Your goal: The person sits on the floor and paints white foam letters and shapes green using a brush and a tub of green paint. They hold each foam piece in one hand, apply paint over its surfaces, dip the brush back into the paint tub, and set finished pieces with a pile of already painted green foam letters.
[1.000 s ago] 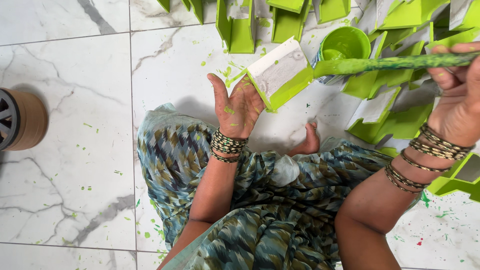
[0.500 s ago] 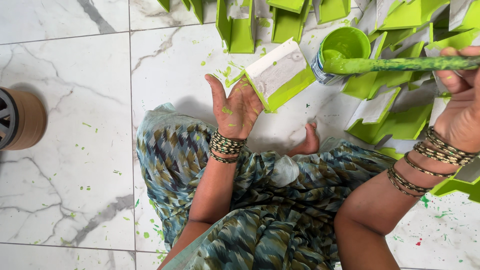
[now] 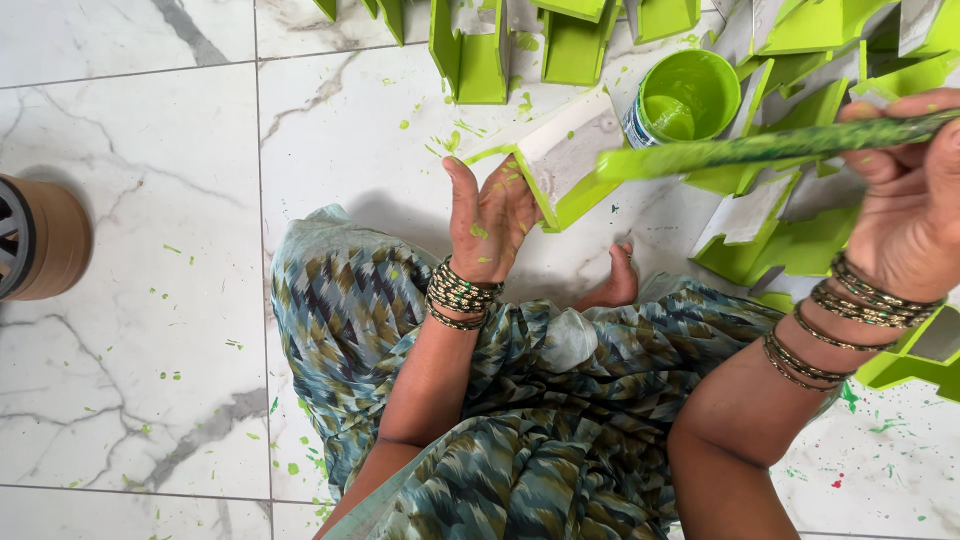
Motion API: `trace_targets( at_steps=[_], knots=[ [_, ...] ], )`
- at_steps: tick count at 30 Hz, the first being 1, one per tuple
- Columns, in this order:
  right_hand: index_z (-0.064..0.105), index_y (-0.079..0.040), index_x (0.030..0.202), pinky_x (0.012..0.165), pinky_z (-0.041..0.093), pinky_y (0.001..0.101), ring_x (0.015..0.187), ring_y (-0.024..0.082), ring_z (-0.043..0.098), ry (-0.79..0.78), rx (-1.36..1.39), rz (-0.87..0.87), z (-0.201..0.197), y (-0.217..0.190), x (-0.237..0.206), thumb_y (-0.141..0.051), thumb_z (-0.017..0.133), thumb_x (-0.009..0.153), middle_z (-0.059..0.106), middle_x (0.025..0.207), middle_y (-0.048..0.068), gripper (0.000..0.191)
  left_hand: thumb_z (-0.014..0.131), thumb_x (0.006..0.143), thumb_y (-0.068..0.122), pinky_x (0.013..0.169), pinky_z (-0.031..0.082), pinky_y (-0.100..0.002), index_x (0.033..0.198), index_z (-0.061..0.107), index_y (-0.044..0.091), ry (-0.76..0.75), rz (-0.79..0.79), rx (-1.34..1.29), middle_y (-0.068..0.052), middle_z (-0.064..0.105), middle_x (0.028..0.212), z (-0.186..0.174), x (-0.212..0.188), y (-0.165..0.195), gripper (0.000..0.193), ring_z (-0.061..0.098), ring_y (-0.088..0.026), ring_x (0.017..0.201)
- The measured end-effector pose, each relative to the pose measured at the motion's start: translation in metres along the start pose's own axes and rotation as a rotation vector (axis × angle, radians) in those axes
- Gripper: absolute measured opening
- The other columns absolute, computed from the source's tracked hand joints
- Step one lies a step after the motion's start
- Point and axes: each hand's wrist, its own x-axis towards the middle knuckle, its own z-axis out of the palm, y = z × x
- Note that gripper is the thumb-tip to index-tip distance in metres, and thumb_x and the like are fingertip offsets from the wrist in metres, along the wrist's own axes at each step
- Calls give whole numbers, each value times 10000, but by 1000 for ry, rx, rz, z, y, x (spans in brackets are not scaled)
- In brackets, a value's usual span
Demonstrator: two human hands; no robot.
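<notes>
My left hand (image 3: 490, 215) holds a small wedge-shaped piece (image 3: 565, 155), grey-white on top with bright green painted edges, lifted above the floor. My right hand (image 3: 905, 205) grips a long paint-covered green brush (image 3: 770, 148) that lies level, its tip close to the piece's right edge. A round can of green paint (image 3: 685, 98) stands on the floor just behind the brush. Both wrists carry stacks of bangles. I sit on the floor in a blue-green patterned garment, with one bare foot (image 3: 615, 285) showing.
Many green-painted pieces (image 3: 470, 50) stand and lie along the top and right of the white marble floor (image 3: 130, 330), which is flecked with green paint. A brown cylindrical object (image 3: 40, 240) sits at the left edge.
The brush in my right hand has moved left and slightly down, from beside the paint can toward the held piece. My left hand has kept the piece nearly still.
</notes>
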Motion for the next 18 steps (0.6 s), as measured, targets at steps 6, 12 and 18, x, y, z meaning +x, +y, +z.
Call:
trace_targets(
  at_steps=[6, 12, 18],
  knots=[
    [524, 90, 1260, 944, 644, 430, 1044, 364, 715, -66, 83, 31, 42, -20, -3, -184, 632, 1202, 617, 1113, 208, 300, 169, 900, 891, 1256, 351, -480, 1643, 262, -50, -49, -6, -27, -225, 420, 1631, 4, 0, -4, 1202, 456, -349, 1484],
    [502, 92, 1251, 904, 650, 466, 988, 386, 702, -54, 154, 65, 62, -33, 0, -162, 663, 1207, 609, 1070, 222, 305, 184, 908, 893, 1262, 334, -467, 1643, 271, -57, -31, -2, -11, -229, 424, 1629, 6, -1, -4, 1204, 457, -342, 1480],
    [537, 61, 1243, 809, 603, 342, 983, 334, 714, -55, 25, 8, 51, -21, 2, -213, 660, 1222, 636, 1074, 197, 301, 158, 881, 905, 1249, 353, -485, 1638, 280, -46, -48, -29, -20, -214, 430, 1627, 8, -2, -2, 1221, 463, -335, 1477]
  ],
)
